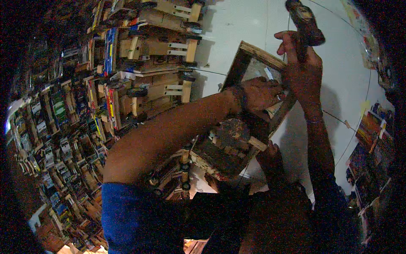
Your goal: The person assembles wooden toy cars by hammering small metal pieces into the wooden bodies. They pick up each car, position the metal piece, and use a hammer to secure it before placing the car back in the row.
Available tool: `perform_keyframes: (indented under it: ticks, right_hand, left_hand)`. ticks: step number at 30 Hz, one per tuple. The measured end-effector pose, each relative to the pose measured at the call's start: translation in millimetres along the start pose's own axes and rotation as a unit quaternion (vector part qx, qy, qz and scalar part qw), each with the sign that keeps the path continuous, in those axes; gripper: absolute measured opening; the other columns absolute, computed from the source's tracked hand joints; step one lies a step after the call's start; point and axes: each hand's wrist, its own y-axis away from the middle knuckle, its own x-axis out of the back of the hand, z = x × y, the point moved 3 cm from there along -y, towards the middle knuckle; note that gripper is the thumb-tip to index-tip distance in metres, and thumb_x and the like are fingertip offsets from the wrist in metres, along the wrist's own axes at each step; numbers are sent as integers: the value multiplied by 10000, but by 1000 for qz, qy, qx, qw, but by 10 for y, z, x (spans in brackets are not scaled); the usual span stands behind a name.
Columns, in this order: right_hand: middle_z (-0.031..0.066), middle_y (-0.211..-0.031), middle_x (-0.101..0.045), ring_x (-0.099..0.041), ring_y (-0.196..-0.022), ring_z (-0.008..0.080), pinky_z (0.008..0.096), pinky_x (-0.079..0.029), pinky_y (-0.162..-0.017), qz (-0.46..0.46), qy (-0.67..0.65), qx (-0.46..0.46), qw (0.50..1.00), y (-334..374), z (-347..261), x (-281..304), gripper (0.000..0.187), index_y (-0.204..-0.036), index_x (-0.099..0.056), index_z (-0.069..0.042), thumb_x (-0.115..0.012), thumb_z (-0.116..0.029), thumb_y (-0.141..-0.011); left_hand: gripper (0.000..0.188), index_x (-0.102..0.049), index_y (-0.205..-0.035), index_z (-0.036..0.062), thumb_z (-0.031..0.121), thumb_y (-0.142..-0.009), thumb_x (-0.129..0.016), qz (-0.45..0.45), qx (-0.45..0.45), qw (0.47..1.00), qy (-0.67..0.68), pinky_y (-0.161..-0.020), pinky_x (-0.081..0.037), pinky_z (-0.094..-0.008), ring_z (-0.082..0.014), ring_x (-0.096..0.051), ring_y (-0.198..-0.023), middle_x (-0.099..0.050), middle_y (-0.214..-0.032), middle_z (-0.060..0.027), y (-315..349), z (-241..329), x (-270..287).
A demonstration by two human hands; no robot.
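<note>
My right hand [302, 76] is closed around the handle of a hammer [306, 23], its dark head raised at the far right. My left hand [259, 95] is down in a shallow wooden box [241, 47], its fingers bent together over the greyish inside. Small pale, shiny bits lie by the fingertips, too blurred to name; what the fingers hold, if anything, is hidden. In the near end of the box sits a rough, dark round wooden block [232, 130], with small wood pieces about it.
Rows of wooden toy trucks [144, 51] with black wheels stand to the left, several deep. White floor tiles [228, 25] lie beyond the box. My bare foot [270, 158] is close to the box's near right side. Dim, cluttered items [372, 139] line the right edge.
</note>
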Motion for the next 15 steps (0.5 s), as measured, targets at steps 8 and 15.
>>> perform_keyframes:
  ticks: [8,15]
  right_hand:
    - [-27,-824,-611,-513,-701,65,253,-415,-659,7,-28,-66,997,-14,-24,-1,287,-1112,-697,-107,-527,-327,-1041]
    - [-25,-813,-608,-490,-662,62,252,-410,-643,1,-10,-76,997,-14,26,-40,276,-1102,-697,-122,-525,-328,-1037]
  left_hand:
    - [381,-637,-1199,118,272,-851,-656,-93,15,995,-37,-826,-585,-464,-349,-662,-1069,-683,-1086,-152,-160,-45,-132]
    - [409,-571,-1300,108,199,-901,-562,-8,110,992,53,-865,-585,-469,-371,-649,-1087,-662,-1134,-197,87,-155,-29]
